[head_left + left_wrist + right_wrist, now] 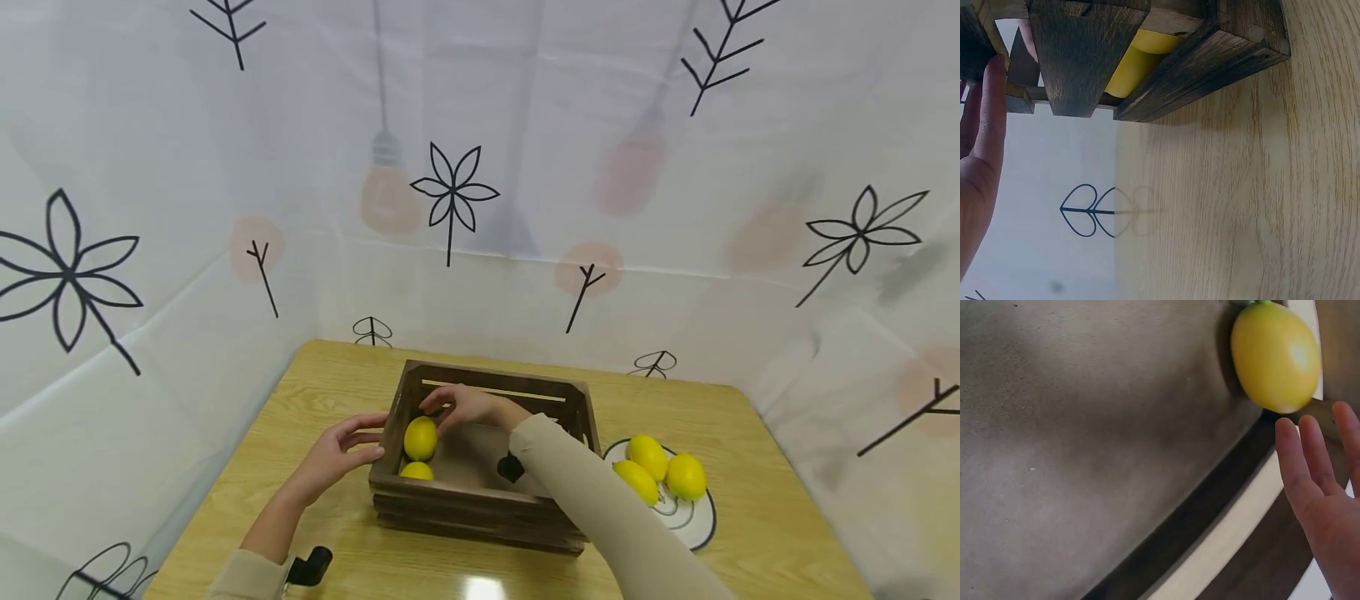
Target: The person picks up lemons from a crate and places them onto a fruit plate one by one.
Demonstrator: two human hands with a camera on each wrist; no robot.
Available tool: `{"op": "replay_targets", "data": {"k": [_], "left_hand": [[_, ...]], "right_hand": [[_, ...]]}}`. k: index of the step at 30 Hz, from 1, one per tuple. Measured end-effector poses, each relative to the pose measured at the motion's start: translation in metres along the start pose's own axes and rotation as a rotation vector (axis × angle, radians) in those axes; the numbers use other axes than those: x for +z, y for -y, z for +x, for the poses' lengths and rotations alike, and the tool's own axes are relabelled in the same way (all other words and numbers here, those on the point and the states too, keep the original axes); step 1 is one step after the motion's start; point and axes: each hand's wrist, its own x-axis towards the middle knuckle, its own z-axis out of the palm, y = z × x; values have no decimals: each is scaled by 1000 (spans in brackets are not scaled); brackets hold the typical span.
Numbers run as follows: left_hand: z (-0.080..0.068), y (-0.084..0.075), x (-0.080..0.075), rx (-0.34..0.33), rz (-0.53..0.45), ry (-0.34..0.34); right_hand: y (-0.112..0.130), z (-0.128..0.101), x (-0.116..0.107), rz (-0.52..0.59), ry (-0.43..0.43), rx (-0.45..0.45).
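A: Where is the lemon (420, 437) the right hand (459, 406) is working on?

B: Inside the wooden crate (480, 500), against its left wall. A second lemon (416, 472) lies just in front of it in the crate's near-left corner.

A: Is the hand gripping it?

B: No. From the right wrist view the fingers (1310, 469) are straight and spread, close beside the lemon but apart from it. From the head view the hand hovers just behind and above the fruit.

A: And the left hand (341, 450)?

B: Outside the crate, fingers straight, resting flat against the left wall.

A: Anything else nearby?

B: A white plate (693, 521) just right of the crate, with three lemons (656, 475) on it. All of it sits on a wooden table (337, 533).

A: What might go wrong?

B: I judge the loose lemon could roll across the crate floor if those open fingers brush it. The right sleeve (600, 508) crosses the crate's right wall and could nudge the crate toward the plate.
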Motion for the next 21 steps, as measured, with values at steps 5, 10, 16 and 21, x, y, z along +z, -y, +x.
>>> {"op": "replay_targets", "data": {"k": [5,10,16,21], "left_hand": [[0,0,0,0,-4,5],[0,0,0,-10,-25,15],[0,0,-1,11,-18,27],[0,0,-1,0,-28,18]], "right_hand": [[-4,6,8,-83,1,25],[-6,7,13,-112,0,52],[-7,6,15,-139,-18,83],[-9,8,16,-160,16,91]]}}
